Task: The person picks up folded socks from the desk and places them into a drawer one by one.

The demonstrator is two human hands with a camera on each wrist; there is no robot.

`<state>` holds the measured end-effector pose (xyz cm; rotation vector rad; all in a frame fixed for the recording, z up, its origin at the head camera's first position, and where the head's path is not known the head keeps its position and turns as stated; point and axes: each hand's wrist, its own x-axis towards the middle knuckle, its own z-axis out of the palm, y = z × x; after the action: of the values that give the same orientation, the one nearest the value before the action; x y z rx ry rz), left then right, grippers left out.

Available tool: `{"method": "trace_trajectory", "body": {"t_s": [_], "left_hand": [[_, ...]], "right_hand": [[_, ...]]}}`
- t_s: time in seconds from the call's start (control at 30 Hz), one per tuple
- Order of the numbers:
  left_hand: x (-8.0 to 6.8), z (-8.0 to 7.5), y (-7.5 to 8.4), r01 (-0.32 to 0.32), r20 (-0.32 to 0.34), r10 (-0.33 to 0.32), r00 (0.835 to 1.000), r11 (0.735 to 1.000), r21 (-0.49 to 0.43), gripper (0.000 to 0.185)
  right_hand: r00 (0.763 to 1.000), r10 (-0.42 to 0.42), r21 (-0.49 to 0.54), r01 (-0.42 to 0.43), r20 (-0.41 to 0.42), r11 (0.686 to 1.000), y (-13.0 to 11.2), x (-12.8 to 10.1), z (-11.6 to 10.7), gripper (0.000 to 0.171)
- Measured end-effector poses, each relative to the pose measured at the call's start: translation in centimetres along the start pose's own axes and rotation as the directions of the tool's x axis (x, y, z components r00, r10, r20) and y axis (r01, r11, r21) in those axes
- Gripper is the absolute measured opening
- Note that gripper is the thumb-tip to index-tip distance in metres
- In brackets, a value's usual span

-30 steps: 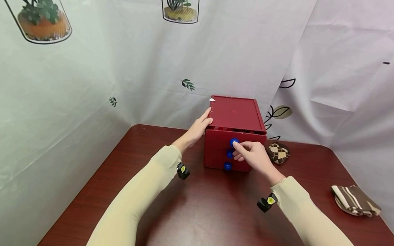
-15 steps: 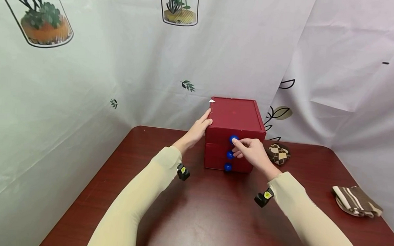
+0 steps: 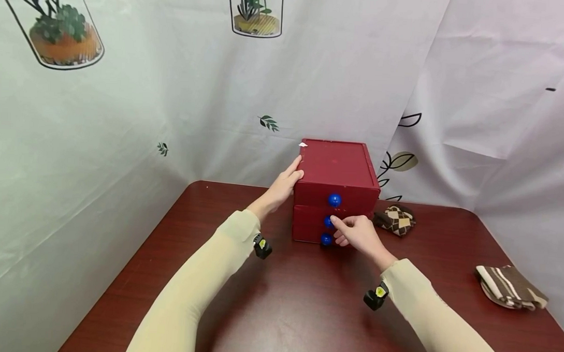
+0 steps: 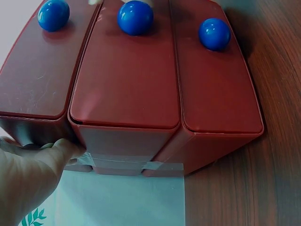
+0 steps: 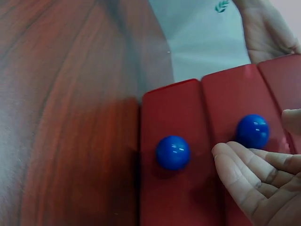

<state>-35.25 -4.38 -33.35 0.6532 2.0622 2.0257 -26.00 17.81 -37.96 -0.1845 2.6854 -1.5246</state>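
Note:
A dark red three-drawer box [image 3: 340, 165] sits at the back of the table, its drawer fronts pushed in. Each front carries a round blue knob; the top knob [image 3: 334, 200] stands free of both hands. My left hand [image 3: 281, 186] rests against the box's left side near the top, fingers extended along the edge. At the middle knob [image 5: 253, 131] is my right hand [image 3: 358, 234], thumb on one side and loosely bent fingers [image 5: 244, 165] on the other, with a gap to the thumb in the right wrist view. Below it is the bottom knob [image 5: 173, 153].
A brown and cream patterned cloth item [image 3: 398, 220] lies just right of the box. Farther right, a folded brown striped cloth [image 3: 511, 287] lies on a round, pale flat thing. White printed sheets [image 3: 210, 90] hang behind the reddish-brown table [image 3: 277, 310].
The top drawer, slightly out and tilted a second ago, has gone in flush. My right hand has left the top knob and moved down to the middle one. My left hand stays put.

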Motion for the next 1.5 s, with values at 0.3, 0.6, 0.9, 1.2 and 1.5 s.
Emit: {"method": "trace_trajectory", "body": {"t_s": [0.3,0.6,0.9,1.2,1.5], "left_hand": [[0.0,-0.1,0.0,0.016,0.002,-0.016,1.000,1.000,0.010,0.057],[0.1,-0.3,0.2,0.019,0.028,-0.019,0.999,1.000,-0.009,0.056],[0.1,-0.2,-0.1,0.000,-0.003,0.000,1.000,0.999,-0.039,0.058],[0.3,-0.2,-0.3,-0.001,-0.006,0.001,1.000,1.000,-0.022,0.059],[0.3,-0.4,-0.3,0.001,0.011,-0.001,1.000,1.000,-0.016,0.059]], "right_hand": [[0.991,0.136,0.258,-0.130,-0.006,0.957,0.2,0.6,2.5,0.056],[0.988,0.155,0.343,-0.141,-0.015,0.929,0.0,0.9,2.8,0.053],[0.991,0.133,0.316,-0.124,-0.007,0.941,0.0,-0.9,3.1,0.054],[0.989,0.141,0.350,-0.149,0.049,0.925,0.2,-3.1,3.2,0.052],[0.988,0.127,0.355,-0.151,0.092,0.923,0.1,-5.0,3.3,0.052]]}}
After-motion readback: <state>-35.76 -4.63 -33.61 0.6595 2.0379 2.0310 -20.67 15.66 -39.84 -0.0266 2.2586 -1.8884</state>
